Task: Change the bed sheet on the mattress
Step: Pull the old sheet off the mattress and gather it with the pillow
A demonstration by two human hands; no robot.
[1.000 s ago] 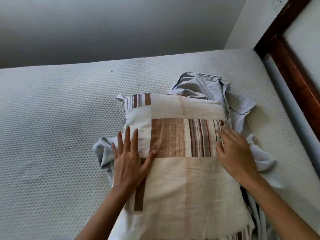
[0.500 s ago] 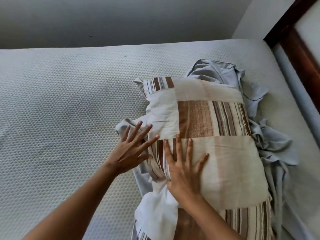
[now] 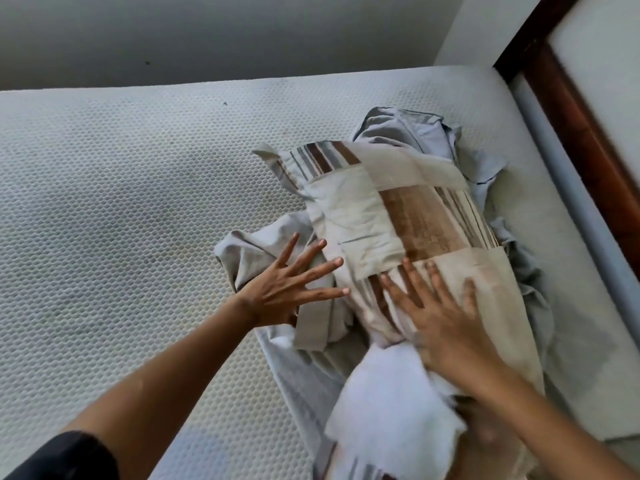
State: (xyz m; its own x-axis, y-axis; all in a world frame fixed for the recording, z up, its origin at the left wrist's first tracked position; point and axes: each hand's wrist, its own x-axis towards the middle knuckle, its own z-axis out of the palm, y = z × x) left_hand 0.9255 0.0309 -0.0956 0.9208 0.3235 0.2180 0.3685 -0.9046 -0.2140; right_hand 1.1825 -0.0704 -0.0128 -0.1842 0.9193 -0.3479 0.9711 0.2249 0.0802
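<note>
A folded sheet with cream and brown striped patches (image 3: pixel 398 216) lies on the bare white quilted mattress (image 3: pixel 121 209), on top of a crumpled pale grey sheet (image 3: pixel 412 129). My left hand (image 3: pixel 291 289) lies flat with fingers spread on the grey cloth at the folded sheet's left edge. My right hand (image 3: pixel 446 317) presses flat, fingers straight, on the folded sheet's near half. Neither hand grips anything.
A dark wooden bed frame (image 3: pixel 581 143) runs along the mattress's right side, with a grey wall (image 3: pixel 242 32) behind the far edge. More of the grey sheet (image 3: pixel 298 372) trails toward the near edge under my forearms.
My right hand has crossed from the folded sheet's right edge to its near-left part. My left hand slid off the patterned sheet onto the grey cloth beside it.
</note>
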